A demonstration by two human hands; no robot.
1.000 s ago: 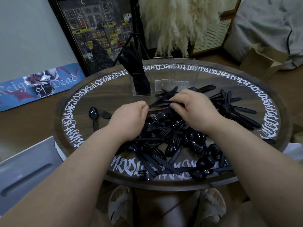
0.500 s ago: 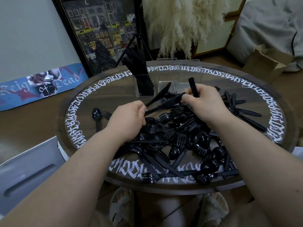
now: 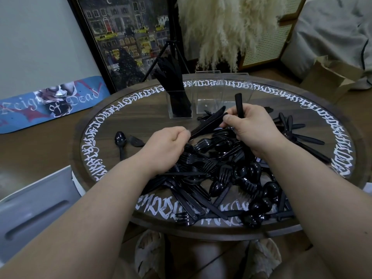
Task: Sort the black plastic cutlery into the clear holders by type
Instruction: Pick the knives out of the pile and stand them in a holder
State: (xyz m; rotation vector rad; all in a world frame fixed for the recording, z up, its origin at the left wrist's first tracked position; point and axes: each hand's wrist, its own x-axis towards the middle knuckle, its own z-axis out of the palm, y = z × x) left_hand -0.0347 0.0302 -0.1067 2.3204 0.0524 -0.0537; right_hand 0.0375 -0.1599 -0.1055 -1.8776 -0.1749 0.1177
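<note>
1. Two hands worked over the heap of black plastic cutlery (image 3: pixel 227 174) on the round dark wooden table (image 3: pixel 112 125). Half a second before, we saw the right hand (image 3: pixel 252 128) lower over the heap; it had since risen, drawing an upright black plastic handle (image 3: pixel 239 105) clear.
2. We judged this a gathering of knives for the left clear holder (image 3: pixel 179 104), already packed with black pieces. The neighbouring clear holders (image 3: pixel 209 100) showed nothing in them.
3. Right fingers (image 3: pixel 230 118) were curled round the upright handle, the thumb tip against a slanted bundle of black plastic knives (image 3: pixel 209 123).
4. The left hand (image 3: pixel 167 146) was closed, its fingertips pinching that bundle's near end.
</note>
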